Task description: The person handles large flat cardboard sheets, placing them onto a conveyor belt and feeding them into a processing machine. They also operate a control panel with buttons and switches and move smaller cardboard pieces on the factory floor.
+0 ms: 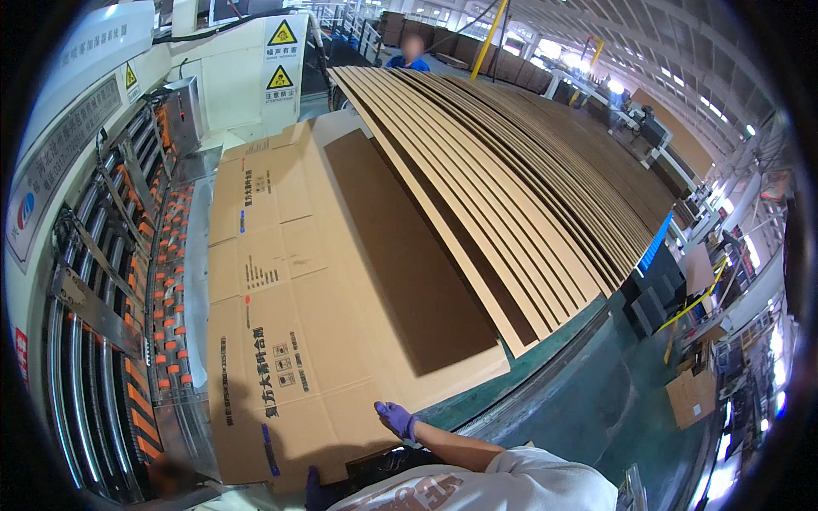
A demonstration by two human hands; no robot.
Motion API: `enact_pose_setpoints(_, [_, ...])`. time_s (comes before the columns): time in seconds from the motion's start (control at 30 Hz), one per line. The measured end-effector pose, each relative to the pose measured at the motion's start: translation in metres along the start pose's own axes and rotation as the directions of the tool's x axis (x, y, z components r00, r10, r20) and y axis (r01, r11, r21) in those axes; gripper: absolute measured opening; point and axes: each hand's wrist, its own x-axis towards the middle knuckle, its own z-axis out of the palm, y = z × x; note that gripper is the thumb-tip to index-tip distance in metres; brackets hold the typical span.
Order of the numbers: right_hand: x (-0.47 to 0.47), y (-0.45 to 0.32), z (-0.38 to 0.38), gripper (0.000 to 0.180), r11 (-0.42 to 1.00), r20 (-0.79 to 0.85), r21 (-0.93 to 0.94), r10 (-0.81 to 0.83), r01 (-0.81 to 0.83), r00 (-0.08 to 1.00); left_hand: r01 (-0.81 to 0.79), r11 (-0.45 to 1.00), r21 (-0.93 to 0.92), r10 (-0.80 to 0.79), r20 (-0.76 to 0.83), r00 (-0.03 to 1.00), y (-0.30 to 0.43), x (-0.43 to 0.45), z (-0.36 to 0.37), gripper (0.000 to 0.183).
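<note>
A large printed corrugated cardboard sheet (345, 306) lies flat before me, between a roller machine and a fanned row of plain cardboard sheets (473, 185). My right hand (397, 421), in a purple glove, is at the sheet's near edge, its fingertips on top; the thumb is not clearly seen. At the sheet's near left corner is my left hand (313, 487), also gloved in purple. Much of it is hidden at the frame's lower edge, and its grip does not show. The fanned sheets overlap each other and lean over the printed sheet's right part.
On the left, the machine has metal rollers (96, 396) and rows of orange wheels (167, 306). Warning signs (281, 64) mark its far panel. A person in blue (409, 62) is beyond the fanned sheets. A cardboard box (693, 396) stands on the right.
</note>
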Motion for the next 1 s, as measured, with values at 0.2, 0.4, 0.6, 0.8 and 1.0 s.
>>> enact_pose_setpoints(0.2, [0.002,-0.005,-0.011,0.030,0.892,0.296,0.191,0.346,-0.410,0.890,-0.016,0.998,-0.059,0.014,-0.023,1.000,-0.005,-0.001,-0.002,0.055])
enact_pose_setpoints(0.4, [0.008,-0.034,-0.031,0.050,0.714,0.156,0.414,0.555,-0.564,0.817,-0.159,0.954,-0.253,0.140,-0.092,0.986,-0.008,-0.018,-0.018,0.057])
enact_pose_setpoints(0.6, [0.017,-0.007,-0.034,0.049,0.685,0.198,0.415,0.574,-0.598,0.795,-0.374,0.878,-0.300,0.320,-0.213,0.923,-0.009,0.016,-0.089,0.059])
enact_pose_setpoints(0.8, [0.038,0.018,-0.020,0.054,0.643,0.291,0.436,0.562,-0.630,0.774,-0.406,0.421,0.811,0.741,-0.049,0.670,-0.008,0.042,-0.122,0.059])
enact_pose_setpoints(1.0, [0.061,0.018,-0.010,0.033,0.982,0.009,0.164,0.099,-0.099,0.995,-0.329,0.208,0.921,0.811,0.026,0.585,0.041,0.038,-0.097,0.053])
